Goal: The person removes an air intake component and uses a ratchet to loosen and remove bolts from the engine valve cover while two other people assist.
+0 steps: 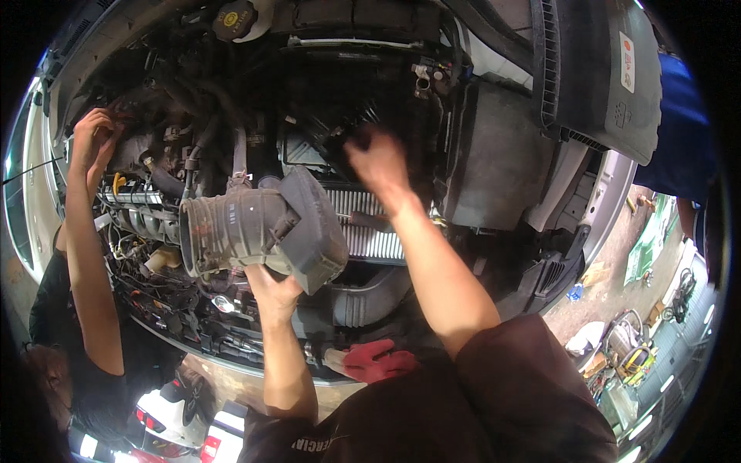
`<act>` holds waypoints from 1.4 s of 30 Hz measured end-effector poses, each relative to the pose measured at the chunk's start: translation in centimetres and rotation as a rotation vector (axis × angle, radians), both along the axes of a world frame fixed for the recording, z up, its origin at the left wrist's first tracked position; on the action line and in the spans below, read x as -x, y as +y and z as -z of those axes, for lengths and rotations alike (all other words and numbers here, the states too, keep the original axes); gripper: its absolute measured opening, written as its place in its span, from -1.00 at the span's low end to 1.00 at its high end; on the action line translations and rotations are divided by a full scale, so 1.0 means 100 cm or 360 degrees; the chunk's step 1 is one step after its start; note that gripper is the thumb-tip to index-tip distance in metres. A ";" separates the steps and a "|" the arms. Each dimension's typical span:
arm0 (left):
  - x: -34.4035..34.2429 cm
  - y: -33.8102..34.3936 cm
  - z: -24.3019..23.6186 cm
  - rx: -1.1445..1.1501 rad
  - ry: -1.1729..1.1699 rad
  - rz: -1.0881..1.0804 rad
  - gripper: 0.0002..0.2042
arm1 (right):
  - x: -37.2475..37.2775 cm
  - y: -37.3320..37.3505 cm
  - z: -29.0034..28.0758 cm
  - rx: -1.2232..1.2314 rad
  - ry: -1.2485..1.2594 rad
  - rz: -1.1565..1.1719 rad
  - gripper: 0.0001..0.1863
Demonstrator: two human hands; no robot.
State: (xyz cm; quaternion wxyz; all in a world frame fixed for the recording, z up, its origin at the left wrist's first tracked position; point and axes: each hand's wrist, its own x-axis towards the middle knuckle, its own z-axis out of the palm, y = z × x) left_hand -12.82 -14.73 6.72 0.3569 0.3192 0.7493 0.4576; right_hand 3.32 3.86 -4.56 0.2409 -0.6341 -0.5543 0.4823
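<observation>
I look down into an open car engine bay. My left hand (272,289) grips from below a black air-intake housing with a ribbed rubber hose (258,228), lifted and tilted above the engine. My right hand (378,160) reaches deeper into the dark bay above a white pleated air filter (372,231); it is blurred, and I cannot tell whether it holds anything. A screwdriver (369,219) lies across the filter, next to my right forearm.
Another person at the left, in a black shirt, reaches a hand (94,135) into the engine's left side. A red glove (376,360) lies on the front edge of the bay. A yellow cap (231,18) sits at the top. A large black box (494,158) stands right of the filter.
</observation>
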 end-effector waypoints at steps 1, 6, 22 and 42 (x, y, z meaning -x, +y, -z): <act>-0.001 0.000 0.001 0.0001 -0.0082 -0.0008 0.17 | 0.007 -0.006 -0.007 0.0027 -0.0082 -0.0178 -0.55; -0.004 0.001 0.003 -0.0063 -0.0129 0.0042 0.08 | 0.037 -0.027 -0.022 -0.0054 -0.0495 -0.0500 -0.45; 0.004 -0.003 0.011 -0.0138 0.0049 0.0053 -0.30 | 0.054 -0.050 0.007 -0.0380 -0.0096 -0.0692 -0.65; -0.049 0.039 0.005 -0.0015 -0.0211 0.0094 -0.36 | -0.013 0.092 0.065 -0.0115 -0.0618 -0.0200 -0.67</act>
